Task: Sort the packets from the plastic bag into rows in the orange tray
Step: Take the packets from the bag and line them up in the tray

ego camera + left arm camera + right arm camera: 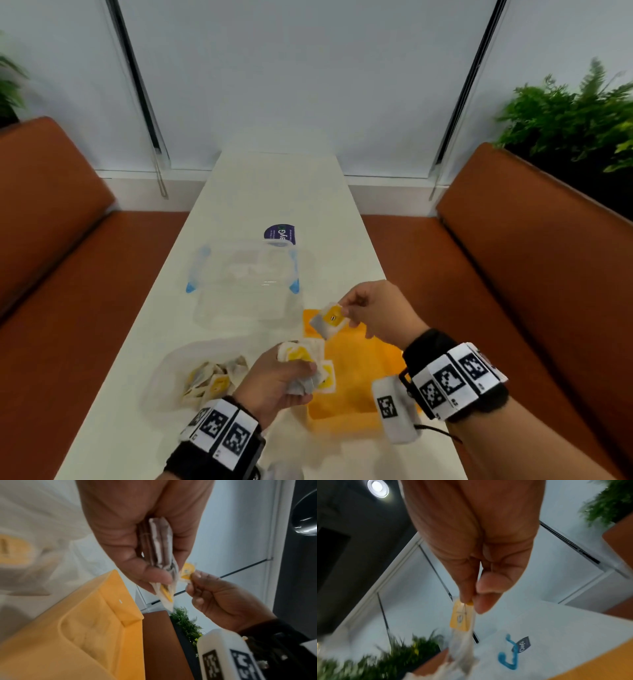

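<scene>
My right hand (349, 310) pinches one white packet with a yellow label (329, 318) by its corner, lifted above the far left corner of the orange tray (363, 370). The same packet (461, 616) hangs from my thumb and forefinger in the right wrist view. My left hand (294, 373) grips a stack of several packets (301, 359) over the tray's left edge; the stack (162, 555) shows edge-on between thumb and fingers. The clear plastic bag (178, 370) lies left of the tray with several packets (215, 377) inside.
A clear plastic container with blue clips (246, 274) stands behind the tray, a dark blue label (280, 234) beyond it. Brown bench seats (513, 274) flank the narrow white table (267, 192). Plants (575, 116) stand at the right.
</scene>
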A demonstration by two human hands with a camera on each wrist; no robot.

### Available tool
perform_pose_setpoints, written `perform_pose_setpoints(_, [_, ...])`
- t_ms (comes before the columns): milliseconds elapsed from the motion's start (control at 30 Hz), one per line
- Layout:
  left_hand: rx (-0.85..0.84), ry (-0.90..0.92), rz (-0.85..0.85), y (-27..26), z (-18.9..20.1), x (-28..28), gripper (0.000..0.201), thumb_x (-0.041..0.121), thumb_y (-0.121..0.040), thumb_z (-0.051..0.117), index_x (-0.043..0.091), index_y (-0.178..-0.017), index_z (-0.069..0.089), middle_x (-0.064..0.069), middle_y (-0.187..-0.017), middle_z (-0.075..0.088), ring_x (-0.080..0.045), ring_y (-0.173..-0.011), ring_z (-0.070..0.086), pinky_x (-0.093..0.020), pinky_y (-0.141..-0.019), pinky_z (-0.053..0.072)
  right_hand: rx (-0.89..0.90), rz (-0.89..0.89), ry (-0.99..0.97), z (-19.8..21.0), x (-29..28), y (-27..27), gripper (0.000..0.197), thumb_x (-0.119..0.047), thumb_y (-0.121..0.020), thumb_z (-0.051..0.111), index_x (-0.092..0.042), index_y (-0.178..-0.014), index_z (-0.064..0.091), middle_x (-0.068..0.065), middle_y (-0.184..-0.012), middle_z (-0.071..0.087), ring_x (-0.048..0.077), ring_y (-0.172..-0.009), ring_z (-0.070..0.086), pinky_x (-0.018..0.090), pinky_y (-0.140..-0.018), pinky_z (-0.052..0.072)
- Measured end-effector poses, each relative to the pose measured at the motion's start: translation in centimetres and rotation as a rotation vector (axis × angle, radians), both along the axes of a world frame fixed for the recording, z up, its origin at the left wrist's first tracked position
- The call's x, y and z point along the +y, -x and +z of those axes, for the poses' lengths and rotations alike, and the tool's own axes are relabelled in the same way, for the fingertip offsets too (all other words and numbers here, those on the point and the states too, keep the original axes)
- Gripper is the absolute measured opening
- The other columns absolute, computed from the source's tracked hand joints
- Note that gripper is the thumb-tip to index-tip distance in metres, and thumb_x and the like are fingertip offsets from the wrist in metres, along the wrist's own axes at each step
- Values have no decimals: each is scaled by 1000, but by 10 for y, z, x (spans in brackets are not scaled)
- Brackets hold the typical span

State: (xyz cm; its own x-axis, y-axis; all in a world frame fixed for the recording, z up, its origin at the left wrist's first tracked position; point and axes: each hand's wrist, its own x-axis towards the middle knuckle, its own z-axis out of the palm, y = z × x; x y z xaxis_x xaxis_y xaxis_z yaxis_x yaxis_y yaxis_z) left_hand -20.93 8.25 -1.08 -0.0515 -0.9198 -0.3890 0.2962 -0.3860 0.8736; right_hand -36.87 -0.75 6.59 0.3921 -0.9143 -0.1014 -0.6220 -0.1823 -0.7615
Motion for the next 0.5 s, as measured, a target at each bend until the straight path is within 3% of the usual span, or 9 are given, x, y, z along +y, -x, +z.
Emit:
perform_pose_setpoints(133, [4, -31, 46, -1, -10, -2, 41, 11, -60, 70, 8, -100, 62, -5, -68, 66, -15, -60, 63, -23, -50, 50, 172, 126, 37, -12, -16, -5, 14, -2, -88, 57, -12, -78, 60, -11, -63, 50, 7, -59, 51, 5, -37, 36])
perform_pose_setpoints(300, [31, -49, 137, -2, -14, -12, 40, 13, -56, 68, 8, -94, 60, -7, -68, 65, -15, -57, 62, -22, -47, 48, -43, 116, -137, -20, -27, -13, 14, -4, -89, 56, -12, -78, 57, -2, -66, 56, 3, -51, 55, 18, -36, 41])
perform_pose_setpoints(500, [57, -32, 126, 0, -16, -14, 33, 15, -57, 70, 14, -89, 61, -2, -63, 65, -11, -53, 62, -20, -44, 46, -249, 73, -183, -19, -34, -18, 14, -3, -90, 55, -12, -79, 53, 3, -69, 57, 7, -56, 57, 21, -36, 38])
